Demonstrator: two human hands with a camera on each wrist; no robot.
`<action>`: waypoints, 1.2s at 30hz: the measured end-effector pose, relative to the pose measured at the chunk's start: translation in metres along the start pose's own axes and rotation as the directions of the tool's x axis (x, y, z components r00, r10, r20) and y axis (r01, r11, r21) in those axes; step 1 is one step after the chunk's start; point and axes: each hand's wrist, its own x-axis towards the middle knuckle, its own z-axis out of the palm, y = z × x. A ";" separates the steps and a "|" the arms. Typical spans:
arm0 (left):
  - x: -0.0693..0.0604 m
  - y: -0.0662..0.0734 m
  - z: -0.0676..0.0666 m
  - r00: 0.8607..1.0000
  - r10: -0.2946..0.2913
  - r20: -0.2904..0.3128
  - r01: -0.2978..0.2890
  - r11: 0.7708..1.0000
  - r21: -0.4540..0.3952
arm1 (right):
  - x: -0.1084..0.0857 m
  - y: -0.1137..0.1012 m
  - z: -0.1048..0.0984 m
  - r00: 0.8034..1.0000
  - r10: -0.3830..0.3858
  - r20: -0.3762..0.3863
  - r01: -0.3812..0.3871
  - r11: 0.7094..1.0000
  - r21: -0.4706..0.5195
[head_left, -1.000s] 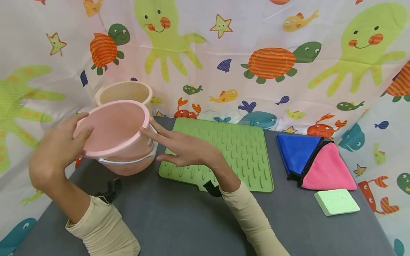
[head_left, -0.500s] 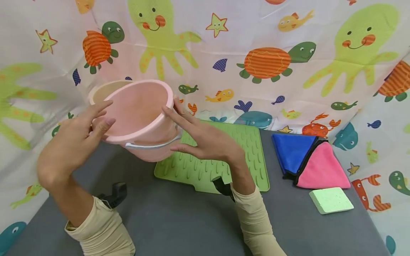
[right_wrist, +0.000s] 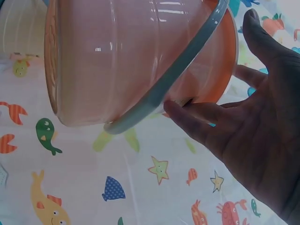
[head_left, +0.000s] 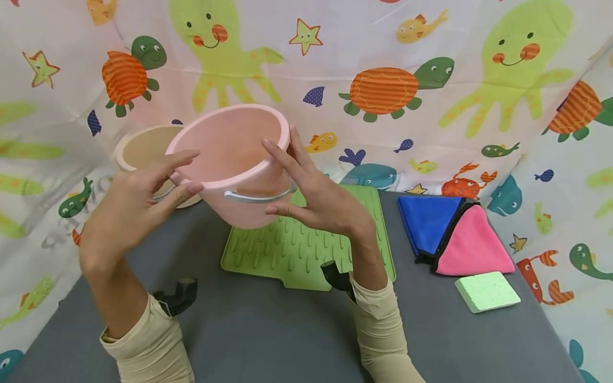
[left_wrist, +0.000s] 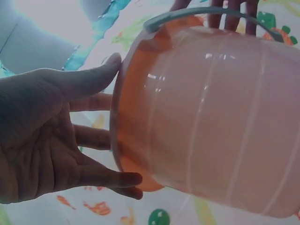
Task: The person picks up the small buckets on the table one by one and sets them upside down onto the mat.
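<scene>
A pink bucket [head_left: 230,154] is held up off the table between both hands, its mouth tilted towards me. My left hand [head_left: 129,207] grips the left of its rim, thumb and fingertips on the edge in the left wrist view. On the opposite side, my right hand [head_left: 330,202] holds the rim with spread fingers, one fingertip reaching over the edge. The bucket's pale grey handle [right_wrist: 159,89] hangs down along the outer wall. Beneath it lies a green ridged mat [head_left: 306,250], partly hidden by the bucket and right hand.
A cream bucket [head_left: 143,149] stands behind the left hand at the back left. To the right lie a folded blue and pink cloth [head_left: 474,244] and a light green sponge [head_left: 487,292]. A sea-animal curtain [head_left: 268,32] hangs behind the grey table [head_left: 268,335].
Both hands have carried the pink bucket right and upwards, from in front of the cream bucket to above the green mat. The cream bucket now shows more at the left.
</scene>
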 end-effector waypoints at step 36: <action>0.050 0.028 0.073 0.834 -0.275 -0.478 -0.125 0.750 -0.649 | -0.010 0.002 -0.024 0.924 -0.022 -0.383 -0.016 0.995 -0.095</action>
